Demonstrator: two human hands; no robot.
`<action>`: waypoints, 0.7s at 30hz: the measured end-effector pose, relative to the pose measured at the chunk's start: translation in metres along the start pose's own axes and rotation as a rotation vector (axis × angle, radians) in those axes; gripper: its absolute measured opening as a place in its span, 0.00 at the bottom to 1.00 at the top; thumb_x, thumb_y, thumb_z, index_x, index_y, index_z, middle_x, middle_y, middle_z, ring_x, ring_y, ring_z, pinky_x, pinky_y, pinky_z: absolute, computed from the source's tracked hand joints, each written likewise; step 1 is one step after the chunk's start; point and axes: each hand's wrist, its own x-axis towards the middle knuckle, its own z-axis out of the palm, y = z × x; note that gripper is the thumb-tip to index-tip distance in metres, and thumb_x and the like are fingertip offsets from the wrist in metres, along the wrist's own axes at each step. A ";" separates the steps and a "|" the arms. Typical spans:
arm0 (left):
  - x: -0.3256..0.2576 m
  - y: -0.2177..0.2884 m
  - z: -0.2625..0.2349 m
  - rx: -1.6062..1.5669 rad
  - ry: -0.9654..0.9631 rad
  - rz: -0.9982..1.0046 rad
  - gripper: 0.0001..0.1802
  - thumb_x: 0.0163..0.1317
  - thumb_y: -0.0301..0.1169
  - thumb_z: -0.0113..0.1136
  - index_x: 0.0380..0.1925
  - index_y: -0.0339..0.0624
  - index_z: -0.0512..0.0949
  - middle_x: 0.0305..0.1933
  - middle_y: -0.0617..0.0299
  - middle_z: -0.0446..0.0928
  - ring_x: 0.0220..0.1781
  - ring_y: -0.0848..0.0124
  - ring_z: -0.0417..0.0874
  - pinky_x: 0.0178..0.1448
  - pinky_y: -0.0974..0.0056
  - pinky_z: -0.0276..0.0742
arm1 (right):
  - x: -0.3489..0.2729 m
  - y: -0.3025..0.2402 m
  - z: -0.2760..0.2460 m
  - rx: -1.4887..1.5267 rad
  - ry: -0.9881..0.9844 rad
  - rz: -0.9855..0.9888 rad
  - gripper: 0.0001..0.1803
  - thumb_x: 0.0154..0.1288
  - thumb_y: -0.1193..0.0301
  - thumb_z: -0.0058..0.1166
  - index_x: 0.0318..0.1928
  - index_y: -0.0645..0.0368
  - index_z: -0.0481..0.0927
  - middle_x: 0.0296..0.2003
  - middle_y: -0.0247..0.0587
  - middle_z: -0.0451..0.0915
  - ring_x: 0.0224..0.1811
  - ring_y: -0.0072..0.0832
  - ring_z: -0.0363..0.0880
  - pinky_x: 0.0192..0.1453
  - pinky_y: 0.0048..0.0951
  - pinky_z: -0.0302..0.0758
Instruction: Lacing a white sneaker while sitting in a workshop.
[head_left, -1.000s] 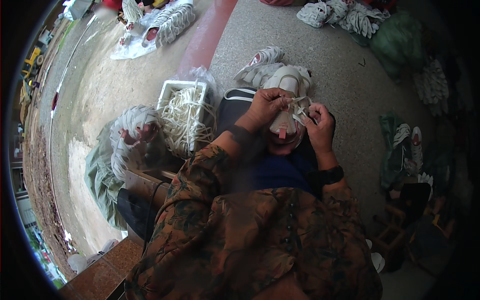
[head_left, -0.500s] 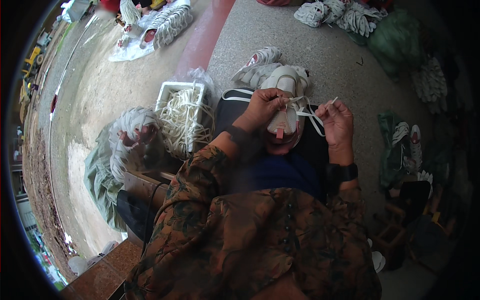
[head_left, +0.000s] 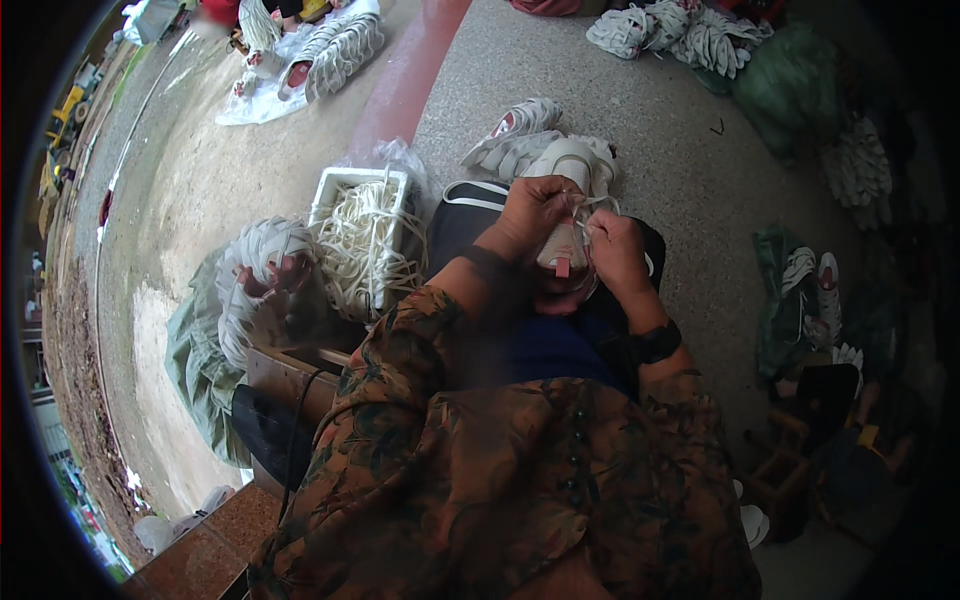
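A pale sneaker (head_left: 557, 248) with pink trim rests on my lap, its heel with a pink pull tab towards me. My left hand (head_left: 537, 212) is closed in a pinch on the white shoelace at the shoe's lacing edge. Close beside it, my right hand (head_left: 618, 250) is closed on the same lace, fingertips at the shoe's opening. The exact grip of the fingertips is partly hidden. A loop of white lace (head_left: 478, 187) lies over my left thigh. Just beyond the sneaker lie more white shoes (head_left: 520, 130).
At my left stands a white foam box (head_left: 322, 205) full of loose laces. Next to it, a bundle of whitish shoes (head_left: 262, 285) sits by a green sack (head_left: 200, 350) and a wooden box (head_left: 290, 385). More shoes (head_left: 825, 300) lie at the right, and a green bag (head_left: 790, 90) lies farther back.
My right hand has moved left and inward, from out beside the shoe to its lacing edge, bringing the lace end with it. My left hand has stayed nearly in place.
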 end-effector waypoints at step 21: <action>-0.028 0.012 -0.005 0.221 0.221 0.195 0.09 0.56 0.30 0.64 0.36 0.38 0.78 0.28 0.60 0.76 0.30 0.69 0.78 0.36 0.66 0.76 | 0.000 0.023 0.034 0.441 0.144 -0.047 0.03 0.50 0.80 0.60 0.27 0.61 0.79 0.28 0.35 0.69 0.36 0.27 0.69 0.42 0.27 0.68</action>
